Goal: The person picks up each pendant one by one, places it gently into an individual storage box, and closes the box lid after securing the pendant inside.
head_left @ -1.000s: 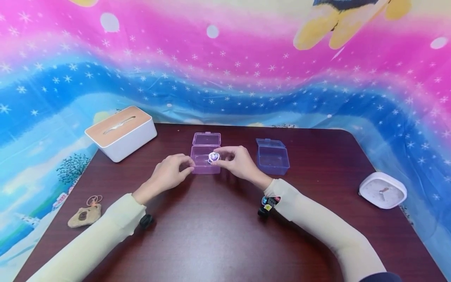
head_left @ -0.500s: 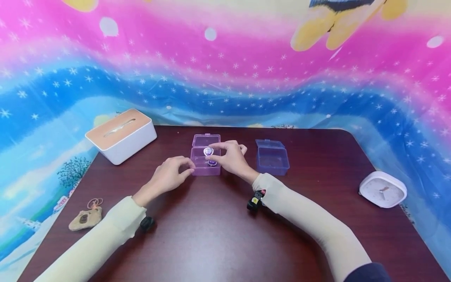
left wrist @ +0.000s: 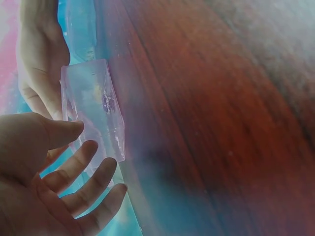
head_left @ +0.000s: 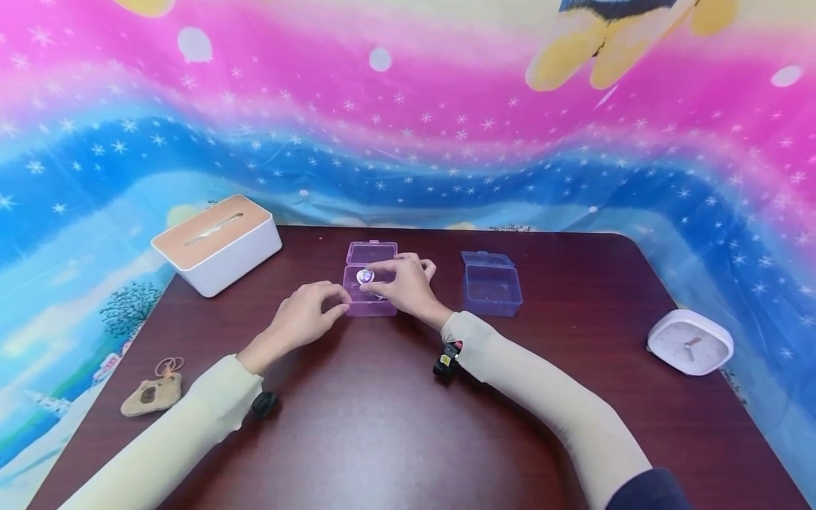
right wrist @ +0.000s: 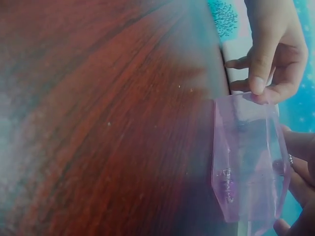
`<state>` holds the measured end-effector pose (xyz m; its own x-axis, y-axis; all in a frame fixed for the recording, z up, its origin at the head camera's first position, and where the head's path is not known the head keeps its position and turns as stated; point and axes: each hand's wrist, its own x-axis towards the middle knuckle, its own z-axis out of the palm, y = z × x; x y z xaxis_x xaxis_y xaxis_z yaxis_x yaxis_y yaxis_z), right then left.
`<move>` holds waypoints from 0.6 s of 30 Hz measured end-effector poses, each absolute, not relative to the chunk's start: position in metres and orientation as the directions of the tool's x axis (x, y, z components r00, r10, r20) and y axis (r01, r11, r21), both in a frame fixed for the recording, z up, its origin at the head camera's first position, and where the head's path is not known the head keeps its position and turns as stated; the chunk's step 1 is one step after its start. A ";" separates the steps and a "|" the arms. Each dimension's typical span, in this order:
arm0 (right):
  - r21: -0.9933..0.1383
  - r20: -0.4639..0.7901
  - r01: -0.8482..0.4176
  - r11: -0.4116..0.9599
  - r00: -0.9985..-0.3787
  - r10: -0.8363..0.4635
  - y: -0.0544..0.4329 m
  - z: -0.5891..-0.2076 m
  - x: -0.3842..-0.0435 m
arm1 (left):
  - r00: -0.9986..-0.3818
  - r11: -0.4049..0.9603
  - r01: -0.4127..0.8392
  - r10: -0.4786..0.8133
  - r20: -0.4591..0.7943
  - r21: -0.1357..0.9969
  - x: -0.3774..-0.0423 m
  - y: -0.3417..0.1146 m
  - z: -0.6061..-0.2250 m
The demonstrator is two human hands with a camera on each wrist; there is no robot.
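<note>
A small pink see-through plastic box stands on the table with its lid swung back. My left hand steadies the box's left end, thumb and index finger at its rim in the right wrist view. My right hand pinches a small purple heart-shaped gem ornament with a pale beaded edge, held over the box's opening. Another small beaded piece shows inside the box below the right fingers, mostly hidden by them. In the left wrist view the box wall lies between both hands.
To the right stands a blue see-through box, lid up. A white tissue box with a wood-look top sits back left. A plush keychain lies front left, and a white clock at the right. A printed cloth hangs behind the table.
My right hand has moved left over the pink box, carrying the gem ornament with it. A second beaded piece has come into sight inside the box. My left hand stays at the box's end.
</note>
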<state>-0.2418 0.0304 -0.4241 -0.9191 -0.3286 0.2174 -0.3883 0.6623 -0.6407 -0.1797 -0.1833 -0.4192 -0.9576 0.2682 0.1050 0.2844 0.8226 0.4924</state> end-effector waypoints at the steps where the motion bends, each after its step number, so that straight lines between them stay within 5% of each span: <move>1: -0.635 0.216 -0.390 0.667 -0.919 -0.331 0.029 -0.424 -0.242 | -0.958 0.822 0.283 0.268 0.103 0.493 -0.180 -0.184 -0.419; 18: -0.564 0.201 -0.419 0.711 -0.905 -0.374 0.018 -0.431 -0.248 | -0.957 0.810 0.287 0.271 0.108 0.512 -0.179 -0.185 -0.419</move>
<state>-0.2477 0.0179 -0.4310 -0.9054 -0.3739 0.2012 -0.4191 0.7112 -0.5644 -0.1791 -0.1847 -0.4194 -0.9566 0.2708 0.1080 0.2870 0.8098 0.5117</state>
